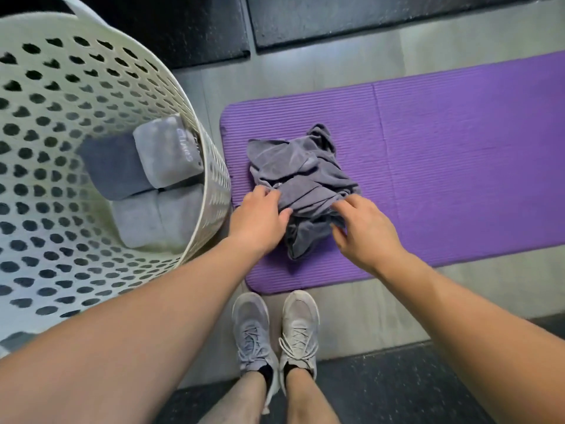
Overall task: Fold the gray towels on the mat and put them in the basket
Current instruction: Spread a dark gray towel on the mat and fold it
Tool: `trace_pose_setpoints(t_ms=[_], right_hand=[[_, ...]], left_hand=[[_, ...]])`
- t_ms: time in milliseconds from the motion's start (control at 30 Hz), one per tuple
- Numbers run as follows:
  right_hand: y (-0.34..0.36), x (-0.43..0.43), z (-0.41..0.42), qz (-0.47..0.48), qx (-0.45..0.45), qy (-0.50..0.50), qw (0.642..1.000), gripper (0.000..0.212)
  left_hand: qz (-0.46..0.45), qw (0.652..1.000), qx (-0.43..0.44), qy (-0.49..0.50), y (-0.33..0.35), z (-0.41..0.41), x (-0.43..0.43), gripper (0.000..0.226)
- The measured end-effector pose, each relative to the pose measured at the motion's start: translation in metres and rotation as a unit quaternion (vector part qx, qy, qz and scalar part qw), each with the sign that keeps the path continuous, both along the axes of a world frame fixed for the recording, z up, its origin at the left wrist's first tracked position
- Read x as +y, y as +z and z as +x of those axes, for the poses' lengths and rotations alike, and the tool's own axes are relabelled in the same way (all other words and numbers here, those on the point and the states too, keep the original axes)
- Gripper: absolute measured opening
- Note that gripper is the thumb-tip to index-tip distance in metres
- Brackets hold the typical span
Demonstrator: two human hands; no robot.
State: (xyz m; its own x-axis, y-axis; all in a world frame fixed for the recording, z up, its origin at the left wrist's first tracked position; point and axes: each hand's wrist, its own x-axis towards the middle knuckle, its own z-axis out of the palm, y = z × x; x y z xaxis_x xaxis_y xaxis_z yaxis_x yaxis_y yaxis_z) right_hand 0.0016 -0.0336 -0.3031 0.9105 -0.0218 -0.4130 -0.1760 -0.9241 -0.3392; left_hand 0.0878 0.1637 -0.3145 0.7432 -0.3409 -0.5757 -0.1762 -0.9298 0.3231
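on the mat [443, 179], l hand [260, 218] & r hand [363, 231], arms stretched down, each pinch crumpled gray towel [305, 169].

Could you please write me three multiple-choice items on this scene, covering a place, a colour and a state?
1. The loose towel lies: A on the mat; B on a table; C on a chair.
2. The mat is: A green; B purple; C red.
3. The towels in the basket are: A crumpled; B folded; C draped over its rim.
Answers: 1 A, the cloth rests on the ribbed foam; 2 B, its surface is plainly purple; 3 B, they sit as neat blocks inside.
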Motion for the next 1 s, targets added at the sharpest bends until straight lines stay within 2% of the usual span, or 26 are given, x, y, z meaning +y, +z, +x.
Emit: trace_pose_setpoints(t_ms=[267, 367, 467, 533, 600, 767, 1000], right_hand=[[-0.106, 0.022, 0.026, 0.014, -0.063, 0.003, 0.998, 0.051], [-0.124, 0.02, 0.032, 0.012, -0.068, -0.017, 0.997, 0.068], [-0.123, 0.016, 0.035, 0.012, -0.055, -0.007, 0.998, 0.049], [-0.113, 0.012, 0.033, 0.006, -0.047, 0.003, 0.999, 0.036], [-0.094, 0.009, 0.03, 0.017, -0.045, 0.0, 0.999, 0.033], [-0.026, 0.005, 0.02, 0.136, -0.046, -0.048, 0.988, 0.032], [0.076, -0.008, 0.018, 0.208, -0.077, -0.182, 0.958, 0.018]], left_hand=[[0.004, 0.997, -0.081, 0.008, -0.1, -0.003, -0.002, 0.055], [-0.014, 0.994, -0.105, 0.013, -0.111, 0.0, 0.001, 0.041], [-0.06, 0.993, -0.095, 0.044, -0.106, 0.004, 0.004, 0.028], [-0.096, 0.99, -0.093, 0.049, -0.094, 0.003, 0.004, 0.025], [-0.149, 0.983, -0.096, 0.046, -0.076, 0.0, 0.002, 0.022], [-0.266, 0.962, -0.043, 0.037, -0.016, -0.001, -0.001, 0.025], [-0.343, 0.939, -0.014, 0.025, 0.075, 0.02, -0.01, 0.018]])
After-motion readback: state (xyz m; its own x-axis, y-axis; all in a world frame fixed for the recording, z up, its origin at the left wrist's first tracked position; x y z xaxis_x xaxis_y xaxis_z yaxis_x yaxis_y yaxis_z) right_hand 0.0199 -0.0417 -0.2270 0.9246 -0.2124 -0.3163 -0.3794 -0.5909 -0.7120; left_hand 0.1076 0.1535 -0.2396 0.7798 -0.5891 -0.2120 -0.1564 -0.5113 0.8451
